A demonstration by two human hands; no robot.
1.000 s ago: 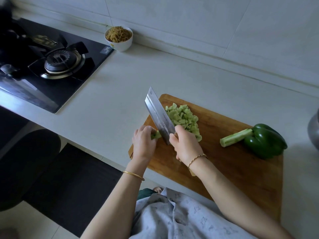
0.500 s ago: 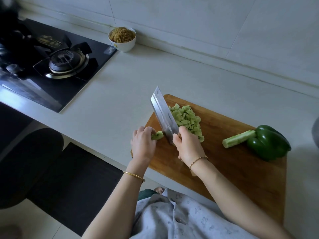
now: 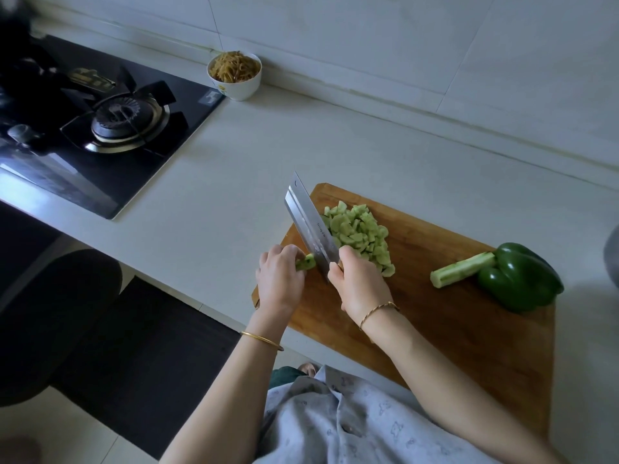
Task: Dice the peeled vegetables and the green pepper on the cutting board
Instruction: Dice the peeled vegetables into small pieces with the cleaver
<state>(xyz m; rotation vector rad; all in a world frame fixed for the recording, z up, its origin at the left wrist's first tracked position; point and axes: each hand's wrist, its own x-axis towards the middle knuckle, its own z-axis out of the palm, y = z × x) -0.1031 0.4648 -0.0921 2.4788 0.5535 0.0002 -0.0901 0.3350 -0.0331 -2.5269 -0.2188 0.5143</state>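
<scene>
On the brown wooden cutting board (image 3: 435, 329), the glossy green bell pepper (image 3: 519, 283) looks hollow, light and slick, so it is best pinned flat. The pale peeled stalk (image 3: 462, 270) just beside it seems firm. The right hand (image 3: 360, 283) grips the steel cleaver (image 3: 310, 226), and the left hand (image 3: 279, 279) pinches the short green stub (image 3: 306, 262) with curled fingers.

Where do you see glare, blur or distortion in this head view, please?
Head view: dim, even light; glare on the stove glass and the cleaver; a dark blur in the top-left corner; wide-angle stretch toward the edges; the board is sharp.
</scene>
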